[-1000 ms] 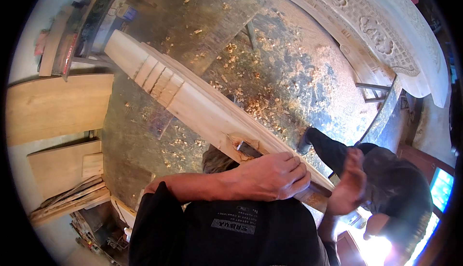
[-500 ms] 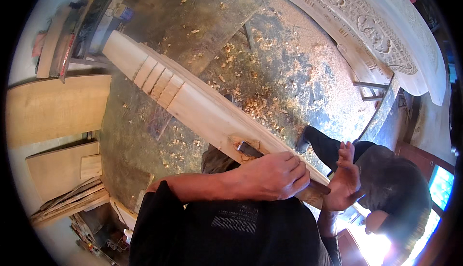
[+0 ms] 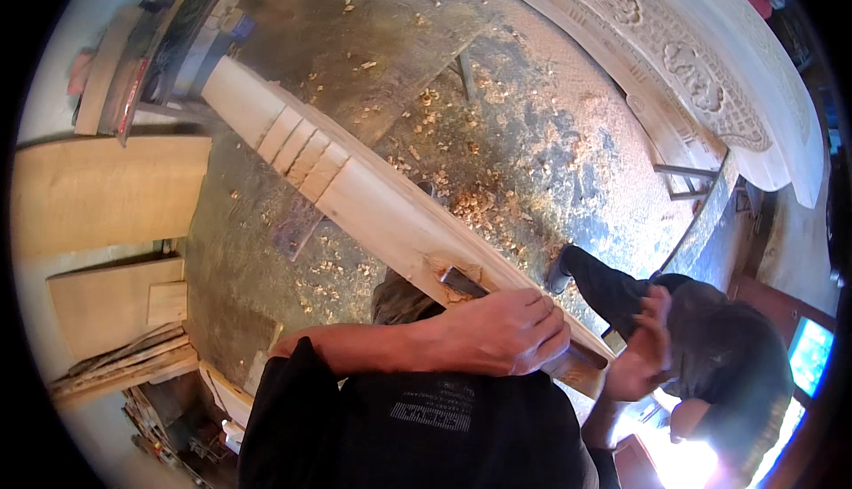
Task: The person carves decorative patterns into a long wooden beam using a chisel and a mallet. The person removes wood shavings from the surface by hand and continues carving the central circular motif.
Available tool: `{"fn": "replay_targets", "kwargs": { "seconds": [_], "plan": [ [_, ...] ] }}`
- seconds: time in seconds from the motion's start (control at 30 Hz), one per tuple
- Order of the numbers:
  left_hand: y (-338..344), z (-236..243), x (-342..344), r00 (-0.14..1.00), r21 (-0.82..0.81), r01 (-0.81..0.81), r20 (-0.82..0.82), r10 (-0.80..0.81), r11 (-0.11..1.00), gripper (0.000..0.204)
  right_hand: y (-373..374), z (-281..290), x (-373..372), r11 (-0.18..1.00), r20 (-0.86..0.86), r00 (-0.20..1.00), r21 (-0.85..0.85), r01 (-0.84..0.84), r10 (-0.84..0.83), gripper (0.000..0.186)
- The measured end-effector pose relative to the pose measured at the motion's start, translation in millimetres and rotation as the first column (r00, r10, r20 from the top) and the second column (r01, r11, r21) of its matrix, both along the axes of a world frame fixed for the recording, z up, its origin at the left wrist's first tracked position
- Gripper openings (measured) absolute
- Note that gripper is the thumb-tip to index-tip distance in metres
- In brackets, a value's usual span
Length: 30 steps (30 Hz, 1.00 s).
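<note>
A long pale wooden beam (image 3: 377, 214) runs diagonally in front of me, with several stepped cuts across its far left part. My left hand (image 3: 501, 334) is wrapped round a chisel (image 3: 461, 282), whose flat metal blade lies against a rough, chipped patch on the beam. Its brown wooden handle (image 3: 586, 358) sticks out to the right of that fist. Just beyond the handle's end, my right hand (image 3: 643, 351) is raised and apart from it, holding nothing, its fingers stretched out and somewhat blurred.
A co-worker (image 3: 723, 343) in dark clothes bends close by on the right. Wood shavings (image 3: 475, 205) litter the floor. A large carved panel (image 3: 657, 50) stands at the far right. Boards (image 3: 106, 192) lean at the left, near a cluttered shelf (image 3: 164, 54).
My right hand has drawn back slightly from the chisel handle's end. My left hand keeps its grip on the chisel at the same patch. The view has shifted a little.
</note>
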<state>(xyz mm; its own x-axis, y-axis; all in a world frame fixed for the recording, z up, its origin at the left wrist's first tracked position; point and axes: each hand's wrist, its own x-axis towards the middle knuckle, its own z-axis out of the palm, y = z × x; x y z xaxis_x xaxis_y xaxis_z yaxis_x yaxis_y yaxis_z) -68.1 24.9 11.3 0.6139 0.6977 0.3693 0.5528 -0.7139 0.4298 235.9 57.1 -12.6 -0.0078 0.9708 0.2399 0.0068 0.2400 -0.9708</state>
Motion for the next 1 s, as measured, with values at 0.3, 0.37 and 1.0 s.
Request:
{"fn": "replay_targets", "kwargs": {
  "seconds": [0.3,0.37,1.0],
  "plan": [
    [-1.0,-0.9,-1.2,0.999,0.057,-0.002,-0.044,0.005,0.998,0.035,-13.4,24.3,-57.1,0.972,0.499,0.855,0.093,-0.214,0.140,0.074],
    [-1.7,-5.1,2.6,0.999,0.181,-0.040,0.031,0.035,0.983,0.035,-19.1,38.7,-44.7,0.938,0.728,0.678,0.154,-0.309,0.103,0.069],
    [-27.9,-19.6,7.4,0.983,0.259,0.004,0.174,-0.051,0.966,0.025,-79.2,32.7,-42.7,0.887,0.723,0.637,0.071,-0.456,0.269,0.042]
  ]
}}
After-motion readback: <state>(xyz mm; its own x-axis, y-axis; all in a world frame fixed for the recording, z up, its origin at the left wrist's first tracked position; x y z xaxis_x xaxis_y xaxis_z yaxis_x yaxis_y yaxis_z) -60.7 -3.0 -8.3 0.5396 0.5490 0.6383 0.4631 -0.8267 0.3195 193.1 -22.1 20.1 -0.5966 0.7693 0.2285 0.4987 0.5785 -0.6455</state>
